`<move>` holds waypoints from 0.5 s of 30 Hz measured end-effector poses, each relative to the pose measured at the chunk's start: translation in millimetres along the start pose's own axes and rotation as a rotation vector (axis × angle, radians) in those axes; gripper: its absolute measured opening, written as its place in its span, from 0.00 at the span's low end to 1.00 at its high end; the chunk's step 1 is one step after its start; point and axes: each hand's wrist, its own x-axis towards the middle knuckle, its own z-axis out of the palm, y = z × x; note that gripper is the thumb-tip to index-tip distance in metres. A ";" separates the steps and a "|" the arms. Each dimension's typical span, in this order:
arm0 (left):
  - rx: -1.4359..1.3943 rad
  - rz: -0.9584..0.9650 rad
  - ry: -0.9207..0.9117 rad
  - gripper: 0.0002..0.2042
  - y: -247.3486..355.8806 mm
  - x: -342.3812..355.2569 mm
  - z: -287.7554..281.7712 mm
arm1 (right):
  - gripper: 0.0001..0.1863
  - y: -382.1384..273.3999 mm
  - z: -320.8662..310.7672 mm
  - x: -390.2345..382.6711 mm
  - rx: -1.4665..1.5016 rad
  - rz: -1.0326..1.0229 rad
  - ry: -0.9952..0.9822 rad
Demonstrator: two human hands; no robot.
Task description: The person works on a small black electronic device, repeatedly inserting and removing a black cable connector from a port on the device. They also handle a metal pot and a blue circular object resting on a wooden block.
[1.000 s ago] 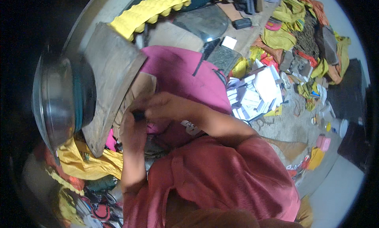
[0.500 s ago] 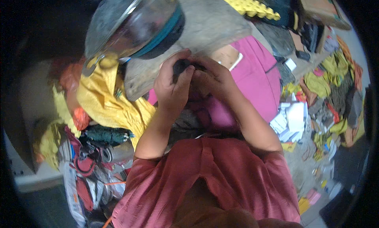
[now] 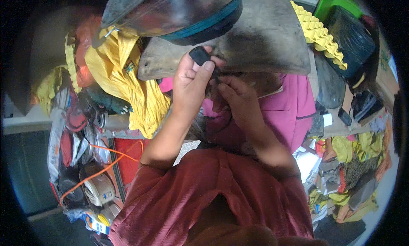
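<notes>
Black block shows more in the left hand than before.

Black small object; yellow sack; pink fabric; yellow egg tray; maroon shirt; orange cord.

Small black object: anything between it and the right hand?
Nothing visible stands between the right hand and the small black object held in the left hand; whether the right hand touches it is unclear.
</notes>
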 end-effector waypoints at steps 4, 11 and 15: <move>0.069 0.083 0.146 0.16 -5.1 -1.1 2.5 | 0.12 15.3 -17.1 -12.5 -0.401 -0.202 -0.086; 0.134 -0.036 0.173 0.22 -8.2 -14.0 17.3 | 0.20 62.9 -51.8 -35.0 -0.334 -0.209 -0.437; 0.228 -0.045 0.251 0.23 -23.0 -13.5 39.4 | 0.16 67.2 -68.0 -40.0 -0.256 -0.209 -0.531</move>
